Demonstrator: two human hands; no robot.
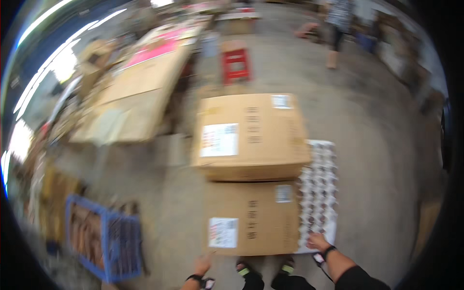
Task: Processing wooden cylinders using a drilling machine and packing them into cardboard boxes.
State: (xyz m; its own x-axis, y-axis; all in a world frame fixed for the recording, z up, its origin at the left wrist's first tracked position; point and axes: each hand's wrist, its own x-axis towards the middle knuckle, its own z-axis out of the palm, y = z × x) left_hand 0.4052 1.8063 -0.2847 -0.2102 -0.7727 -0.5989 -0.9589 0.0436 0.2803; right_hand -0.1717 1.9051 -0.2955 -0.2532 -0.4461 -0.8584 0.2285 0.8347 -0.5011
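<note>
Two cardboard boxes stand in front of me, the upper box [256,130] at the far side and the lower box [258,212] nearer my feet. Both carry white labels and dark print. A white panel with rows of round holes [325,193] shows along their right side. My left hand [203,264] is by the near left corner of the lower box, a finger stretched toward it; contact cannot be made out. Over the near end of the white panel, beside the box's right side, is my right hand [317,241], its fingers loosely bent with nothing visible in them.
A blue crate [107,237] filled with brown pieces stands at the lower left. Beyond it runs a long worktable [130,104] with sheets on it. A red stool [236,64] stands past the boxes. Another person [338,24] is at the far right.
</note>
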